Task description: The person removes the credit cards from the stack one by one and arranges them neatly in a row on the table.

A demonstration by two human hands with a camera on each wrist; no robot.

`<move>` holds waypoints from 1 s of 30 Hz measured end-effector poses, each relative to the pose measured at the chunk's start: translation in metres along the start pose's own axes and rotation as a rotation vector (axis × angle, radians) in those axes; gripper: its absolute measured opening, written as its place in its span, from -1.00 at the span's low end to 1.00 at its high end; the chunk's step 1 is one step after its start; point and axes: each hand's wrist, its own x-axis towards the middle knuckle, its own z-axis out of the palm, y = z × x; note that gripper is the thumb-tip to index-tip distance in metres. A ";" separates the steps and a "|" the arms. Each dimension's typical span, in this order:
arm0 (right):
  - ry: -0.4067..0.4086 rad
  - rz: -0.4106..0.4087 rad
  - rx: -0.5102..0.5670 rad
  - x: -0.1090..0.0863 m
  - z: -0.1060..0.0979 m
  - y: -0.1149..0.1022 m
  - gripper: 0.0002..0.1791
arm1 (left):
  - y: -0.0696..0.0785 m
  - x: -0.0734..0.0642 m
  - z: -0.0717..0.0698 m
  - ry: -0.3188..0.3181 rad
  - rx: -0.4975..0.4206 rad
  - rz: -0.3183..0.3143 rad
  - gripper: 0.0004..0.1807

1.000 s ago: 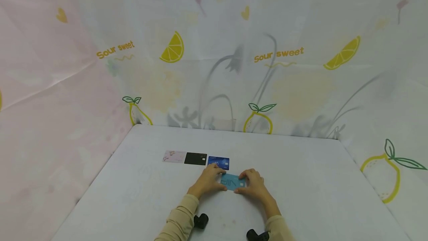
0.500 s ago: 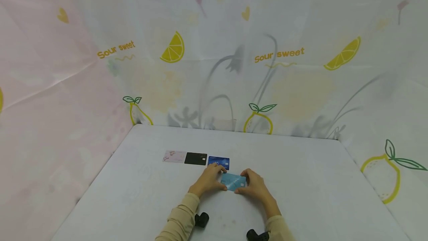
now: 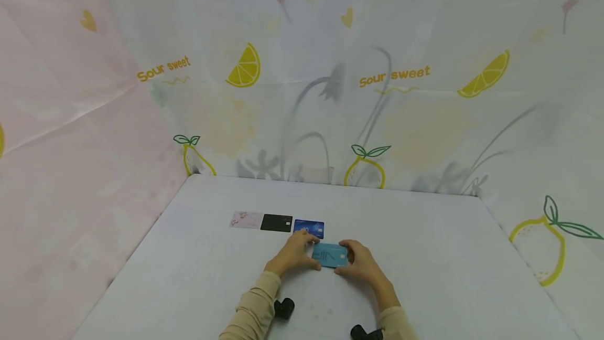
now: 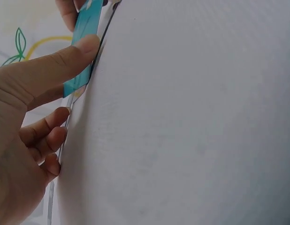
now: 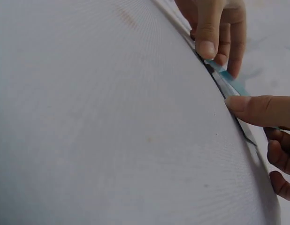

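Observation:
A light-blue bank card (image 3: 330,255) with "VIP" lettering and a pale chip is between both hands, close over the white table. My left hand (image 3: 296,252) pinches its left end, with the thumb (image 4: 88,44) lying across the card's near face in the left wrist view. My right hand (image 3: 360,262) holds the right end, thumb at the near edge and fingers at the far edge. Seen edge-on in the right wrist view, the blue card (image 5: 233,83) is tilted, and a thin dark edge shows just below it. A dark-blue card (image 3: 309,228) lies right behind my left fingertips.
A black card (image 3: 276,223) and a pale pink flowered card (image 3: 246,219) lie in a row left of the dark-blue one. The white table (image 3: 448,266) meets a lemon-print curtain (image 3: 302,119) at the back and sides. Black devices (image 3: 284,308) sit at both wrists.
The glare on the blue card came and went as its tilt changed. My right hand has shifted slightly right, its fingertips now nearer the card's right end. The left hand has barely moved.

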 end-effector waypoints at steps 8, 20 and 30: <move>0.059 -0.084 0.069 -0.003 -0.003 0.009 -0.32 | 0.000 0.001 -0.004 0.005 -0.020 0.064 -0.34; 0.065 -0.008 0.024 0.005 -0.023 0.004 -0.33 | 0.007 0.014 -0.013 0.050 -0.049 0.119 -0.36; 0.064 0.026 0.038 0.010 -0.038 0.001 -0.32 | 0.011 0.027 -0.019 0.057 -0.100 0.131 -0.38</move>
